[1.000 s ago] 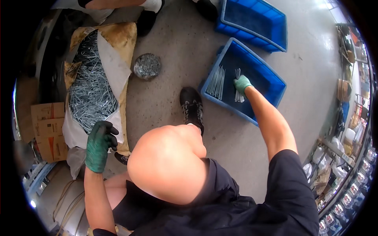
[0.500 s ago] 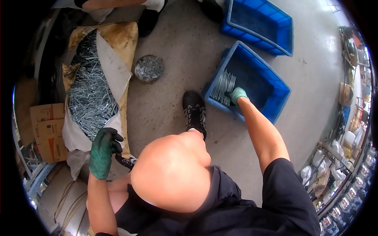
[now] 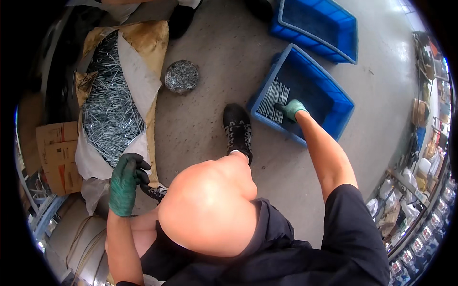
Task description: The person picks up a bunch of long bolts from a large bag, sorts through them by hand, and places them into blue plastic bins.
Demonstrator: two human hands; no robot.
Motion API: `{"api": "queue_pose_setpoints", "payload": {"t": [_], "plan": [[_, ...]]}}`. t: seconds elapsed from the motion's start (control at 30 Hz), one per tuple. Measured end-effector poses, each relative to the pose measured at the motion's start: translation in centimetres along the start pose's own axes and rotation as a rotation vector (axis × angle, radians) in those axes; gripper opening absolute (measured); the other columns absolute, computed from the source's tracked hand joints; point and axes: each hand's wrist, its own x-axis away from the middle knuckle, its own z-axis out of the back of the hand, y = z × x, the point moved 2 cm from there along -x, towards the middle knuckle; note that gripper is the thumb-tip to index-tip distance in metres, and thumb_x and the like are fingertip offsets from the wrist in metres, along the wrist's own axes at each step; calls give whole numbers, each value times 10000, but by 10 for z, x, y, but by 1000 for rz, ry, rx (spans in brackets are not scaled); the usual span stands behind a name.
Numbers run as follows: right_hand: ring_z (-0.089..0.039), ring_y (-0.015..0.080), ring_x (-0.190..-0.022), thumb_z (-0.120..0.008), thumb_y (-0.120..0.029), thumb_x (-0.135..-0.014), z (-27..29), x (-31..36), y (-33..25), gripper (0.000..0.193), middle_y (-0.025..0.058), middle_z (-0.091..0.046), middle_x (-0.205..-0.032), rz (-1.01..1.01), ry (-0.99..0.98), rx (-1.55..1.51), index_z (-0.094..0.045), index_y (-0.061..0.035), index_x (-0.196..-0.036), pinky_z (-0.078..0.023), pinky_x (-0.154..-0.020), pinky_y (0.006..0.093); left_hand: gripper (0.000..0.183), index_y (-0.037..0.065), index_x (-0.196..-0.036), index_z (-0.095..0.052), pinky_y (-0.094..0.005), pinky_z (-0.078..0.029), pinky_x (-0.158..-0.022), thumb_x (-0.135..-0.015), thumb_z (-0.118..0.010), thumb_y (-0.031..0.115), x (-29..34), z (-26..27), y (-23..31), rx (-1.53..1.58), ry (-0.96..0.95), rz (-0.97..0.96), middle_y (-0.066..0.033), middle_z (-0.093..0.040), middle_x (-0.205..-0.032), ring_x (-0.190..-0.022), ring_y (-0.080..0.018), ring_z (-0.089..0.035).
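My right hand [image 3: 292,110], in a green glove with dark fingertips, reaches into the nearer blue plastic crate [image 3: 347,108]. Its outstretched fingertips touch a row of thin metal rods [image 3: 274,97] lying side by side along the crate's left wall. The fingers seem apart, though some are hidden under the hand. My left hand [image 3: 126,183], gloved alike, hovers at the near end of an opened paper sack [image 3: 155,52]. Its fingers are loosely bent and apart, with nothing visible in them. A tangled heap of loose metal rods [image 3: 112,109] fills the sack.
A round bundle of metal pieces [image 3: 182,76] stands on the floor right of the sack. Behind the nearer crate is a second blue crate [image 3: 350,40]. Cardboard boxes [image 3: 59,157] lean at the left. Another person's shoe [image 3: 181,21] shows at the top. Cluttered shelves [image 3: 405,195] line the right.
My right hand has shifted slightly right and up, its fingertips still at the rods. The whole view has shifted a little. My left hand stays nearly in place.
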Motion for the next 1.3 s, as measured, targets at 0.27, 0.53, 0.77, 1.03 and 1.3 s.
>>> {"api": "queue_pose_setpoints", "payload": {"t": [0.27,0.53,0.77,1.03,1.3], "plan": [[-685,315,-866,-641,-747,-787,-21,9,-6,808,176,-720,-968,101,-107,68,-746,8,-1053,-524,-814,405,325,39,-1109,-578,-257,-479,-595,-1049,-484,344,5,4,-3,-16,-7,-1,-80,-651,-948,-687,-117,-588],[-644,290,-777,-650,-749,-778,-27,-7,1,799,158,-693,-900,117,-34,101,-737,9,-1019,-517,-747,413,290,39,-1114,-582,-260,-480,-633,-1050,-490,306,5,-3,-2,4,-22,4,-84,-654,-939,-696,-118,-587],[-583,230,-566,-633,-723,-832,-22,5,4,668,65,-631,-639,-10,-19,-32,-694,-72,-695,-496,-608,362,259,8,-1095,-598,-276,-508,-650,-1011,-498,232,10,9,3,-24,-42,15,-98,-641,-964,-725,-160,-635],[-598,231,-507,-653,-470,-935,8,-6,20,507,96,-641,-626,277,301,460,-716,12,-792,-491,-532,388,280,25,-1155,-601,-367,-534,-770,-990,-542,243,35,14,-2,-417,-157,-291,-140,-675,-984,-850,-249,-682],[-660,202,-655,-674,-227,-917,35,244,-281,273,136,-674,-774,993,169,-121,-666,25,-1021,-512,-611,338,268,61,-1054,-641,-464,-542,-778,-952,-599,305,59,4,-4,-757,-178,-591,-137,-649,-1037,-906,-345,-669]]}}
